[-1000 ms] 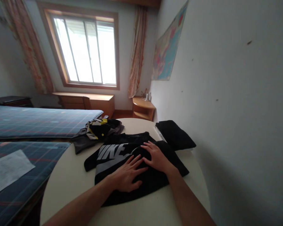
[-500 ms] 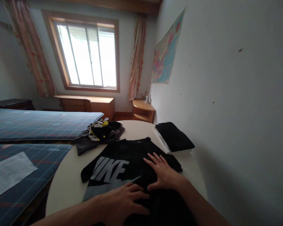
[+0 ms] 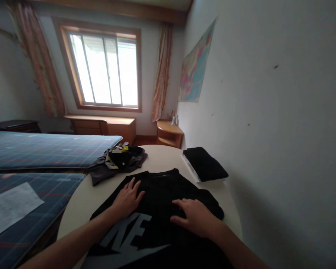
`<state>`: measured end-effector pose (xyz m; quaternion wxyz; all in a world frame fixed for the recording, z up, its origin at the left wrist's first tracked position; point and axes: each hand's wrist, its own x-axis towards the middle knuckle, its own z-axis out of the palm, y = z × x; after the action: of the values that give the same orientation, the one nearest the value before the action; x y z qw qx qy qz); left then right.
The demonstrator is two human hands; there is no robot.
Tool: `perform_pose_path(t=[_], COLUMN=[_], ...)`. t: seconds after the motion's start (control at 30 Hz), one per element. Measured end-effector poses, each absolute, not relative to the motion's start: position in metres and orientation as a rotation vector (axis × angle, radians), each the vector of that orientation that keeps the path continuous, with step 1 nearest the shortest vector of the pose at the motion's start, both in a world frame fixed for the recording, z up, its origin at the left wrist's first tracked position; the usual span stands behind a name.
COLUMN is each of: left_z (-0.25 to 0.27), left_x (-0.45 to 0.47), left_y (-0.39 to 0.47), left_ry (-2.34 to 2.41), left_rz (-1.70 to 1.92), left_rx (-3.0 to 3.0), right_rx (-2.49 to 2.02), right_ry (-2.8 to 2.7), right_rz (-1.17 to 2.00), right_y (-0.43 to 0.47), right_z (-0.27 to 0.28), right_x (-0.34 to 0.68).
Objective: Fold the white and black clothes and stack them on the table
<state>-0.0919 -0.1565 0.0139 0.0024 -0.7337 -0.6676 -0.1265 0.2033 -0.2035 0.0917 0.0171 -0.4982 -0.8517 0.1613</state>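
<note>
A black T-shirt (image 3: 159,194) with large grey lettering and a swoosh lies spread face up on the round table, its neckline pointing away from me. My left hand (image 3: 128,198) rests on the shirt's upper left part, fingers apart. On the right chest area lies my right hand (image 3: 194,216), its thumb and fingers spread above or on the cloth. Neither hand grips anything. My left forearm covers part of the lettering, and the shirt's lower part runs out of view at the bottom.
The cream round table (image 3: 162,153) also bears a crumpled grey, black and yellow garment (image 3: 120,158) at the far left. Folded black cloth (image 3: 205,164) sits on a white holder at the right. Plaid mattresses (image 3: 53,149), one with a paper sheet (image 3: 14,209), adjoin the left side; a wall (image 3: 291,160) stands right.
My left hand has moved up and left across the shirt to its upper left part. My right hand has come down slightly. The shirt's print has shifted towards me.
</note>
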Motion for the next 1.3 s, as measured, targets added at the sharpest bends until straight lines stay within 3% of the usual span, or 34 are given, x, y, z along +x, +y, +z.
perform_pose_path(t=[0.13,0.27,0.53,0.77,0.9,1.07,1.3], left_z=[0.023,0.031,0.083,0.131,0.106,0.041,-0.008], left_x=[-0.115,-0.135,-0.149,-0.151,-0.126,-0.077,-0.061], left_y=[-0.139,-0.130,-0.105,-0.060,-0.053,-0.075,-0.107], left_ry=[-2.218,-2.293,-2.208,-2.184,-2.232,-2.029,-2.132], left_rz=[-0.268,-0.153,-0.226,-0.561,-0.534,-0.486,-0.393], left_rx=[-2.096,-2.063,-2.066,-1.877,-1.905,-2.078,-2.248], right_rx=[-1.704,-1.868,-1.956,-1.977,-1.915,-1.733,-1.689], right_ry=[-2.433,-2.397,-2.388,-1.743,-1.668,-1.993,-2.382], right_rz=[0.123,0.010,0.011,0.238,0.244,-0.046,0.245], right_y=[-0.169,-0.145,-0.119,-0.064,-0.051,-0.071,-0.110], right_z=[0.078,0.061,0.059,0.081,0.079,0.047,0.017], right_x=[0.201,0.203,0.196,0.203,0.198,0.169,0.154])
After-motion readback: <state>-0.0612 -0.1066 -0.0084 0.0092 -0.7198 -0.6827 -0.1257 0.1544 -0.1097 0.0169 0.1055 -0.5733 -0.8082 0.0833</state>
